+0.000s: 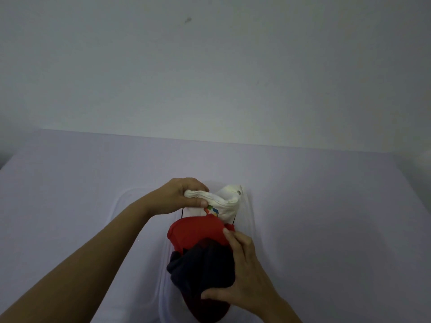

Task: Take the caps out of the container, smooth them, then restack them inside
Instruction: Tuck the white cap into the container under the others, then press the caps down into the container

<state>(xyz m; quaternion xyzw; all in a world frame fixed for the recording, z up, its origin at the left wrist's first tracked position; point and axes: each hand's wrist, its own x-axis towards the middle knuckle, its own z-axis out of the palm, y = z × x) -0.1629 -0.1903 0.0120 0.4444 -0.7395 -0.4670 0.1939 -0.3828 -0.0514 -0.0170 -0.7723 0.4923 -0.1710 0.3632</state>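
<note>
A clear plastic container (249, 213) stands on the white table, its walls hard to make out. My left hand (184, 197) pinches the folded edge of a white cap (224, 206) with a small coloured logo, at the container's far end. Below it lies a red cap (196, 231), and nearer to me a dark navy cap (198, 269). My right hand (242, 276) grips the navy cap from the right, its fingertips touching the red one. A dark red brim (210, 311) pokes out under the navy cap.
What looks like the container's clear lid (133, 206) lies flat on the table to the left, under my left forearm. The white table (326, 206) runs back to a plain wall.
</note>
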